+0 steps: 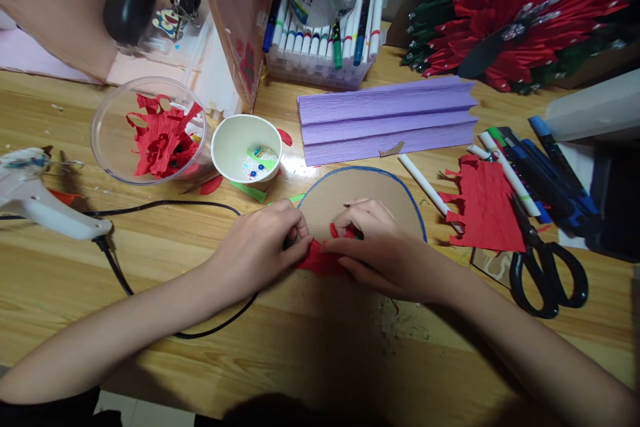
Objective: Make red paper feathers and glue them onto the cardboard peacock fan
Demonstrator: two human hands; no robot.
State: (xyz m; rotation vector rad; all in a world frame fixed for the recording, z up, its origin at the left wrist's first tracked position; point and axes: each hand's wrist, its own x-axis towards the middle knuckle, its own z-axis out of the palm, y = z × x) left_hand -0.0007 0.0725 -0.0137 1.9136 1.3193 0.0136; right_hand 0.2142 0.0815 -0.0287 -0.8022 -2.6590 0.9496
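Observation:
Both my hands meet over a brown cardboard disc (350,193) with a blue outline, lying on the wooden table (150,260). My left hand (260,243) and my right hand (380,247) are closed, pinching a small folded piece of red crepe paper (320,259) between their fingertips. The paper rests on the near edge of the disc. Part of it is hidden under my fingers.
A clear bowl (107,140) holds red paper scraps beside a white paper cup (227,147) with beads. A glue gun (35,197) and black cord (165,203) lie left. Folded purple paper (385,120), a marker box (320,47), red paper sheet (487,203), scissors (545,267) and pens (520,160) lie right.

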